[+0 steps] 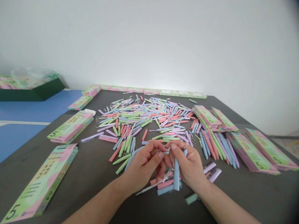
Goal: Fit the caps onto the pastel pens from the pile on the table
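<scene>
Background: plain white wall [149, 40] beyond far bench edge; off left, blue-topped surface [39, 109] w/ dark green box [30, 95] on it, pink-green packs + clear plastic bag [32, 74] on top.

Bench: dark grey flat bench [98, 183], hands at near edge, approx mid-way along.

Left hand: left hand [143, 165] closed, fingers curled in, tips pinching thin white rod [166, 152]; exact grip partly hidden.

Right hand: right hand [189, 165] closed around pale blue plastic pen barrel [177, 175], barrel hanging down below fingers; fingers just beside left hand.

Near hands: pink + blue barrels [164, 185] under hands, sage green barrel [192, 199] by right wrist, lilac barrels [212, 172] right of right hand.

Mid-bench: big loose heap of pastel pink, green, blue + lilac pen barrels [140, 121] just past hands.

Right side: barrels laid roughly side by side [217, 146], near right edge.

Edges: flat pink-green card packs printed "5" [42, 180] along left edge, right edge + far edge.
</scene>
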Demonstrator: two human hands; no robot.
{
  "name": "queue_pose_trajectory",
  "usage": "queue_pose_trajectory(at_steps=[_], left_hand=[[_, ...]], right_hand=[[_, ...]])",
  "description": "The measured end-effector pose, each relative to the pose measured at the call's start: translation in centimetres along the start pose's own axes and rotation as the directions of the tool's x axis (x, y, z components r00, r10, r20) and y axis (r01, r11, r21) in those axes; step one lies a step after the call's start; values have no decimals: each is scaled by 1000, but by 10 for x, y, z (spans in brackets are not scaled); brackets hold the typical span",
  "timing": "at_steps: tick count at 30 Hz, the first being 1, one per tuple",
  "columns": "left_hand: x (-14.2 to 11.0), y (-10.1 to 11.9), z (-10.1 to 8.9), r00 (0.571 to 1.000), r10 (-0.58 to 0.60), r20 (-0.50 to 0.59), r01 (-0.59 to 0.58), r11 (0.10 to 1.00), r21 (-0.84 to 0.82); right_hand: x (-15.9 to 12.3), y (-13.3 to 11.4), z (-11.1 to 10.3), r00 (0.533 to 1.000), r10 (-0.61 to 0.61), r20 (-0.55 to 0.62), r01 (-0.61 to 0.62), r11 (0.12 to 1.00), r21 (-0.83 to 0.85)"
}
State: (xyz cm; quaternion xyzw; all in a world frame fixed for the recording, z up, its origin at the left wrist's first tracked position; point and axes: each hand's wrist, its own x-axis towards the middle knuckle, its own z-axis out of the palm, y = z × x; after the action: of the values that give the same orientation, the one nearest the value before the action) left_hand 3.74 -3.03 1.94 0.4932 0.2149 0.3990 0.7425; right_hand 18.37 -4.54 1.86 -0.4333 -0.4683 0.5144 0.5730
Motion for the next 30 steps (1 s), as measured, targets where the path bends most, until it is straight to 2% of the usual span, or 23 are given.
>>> queue_pose_trajectory(at_steps=[6, 12, 16, 23, 30], left_hand=[[-1, 1, 0, 1000, -8, -3, 8, 1000, 22], [0, 2, -1, 999, -42, -23, 43, 997, 65], [0, 5, -3, 999, -8, -44, 10, 999, 46], [-2, 12, -7, 997, 1, -71, 2, 999, 35], [-3, 14, -8, 997, 21, -69, -9, 986, 168]], right_hand=[[-2, -2, 0, 998, 8, 58, -5, 999, -47], [-4, -2, -3, 986, -104, 131, 128, 974, -189], [-6, -7, -7, 972, -103, 212, 156, 956, -249], [-7, -18, -13, 893, -73, 444, 270, 876, -399], [-6, -20, -14, 871, -35, 491, 306, 820, -484]])
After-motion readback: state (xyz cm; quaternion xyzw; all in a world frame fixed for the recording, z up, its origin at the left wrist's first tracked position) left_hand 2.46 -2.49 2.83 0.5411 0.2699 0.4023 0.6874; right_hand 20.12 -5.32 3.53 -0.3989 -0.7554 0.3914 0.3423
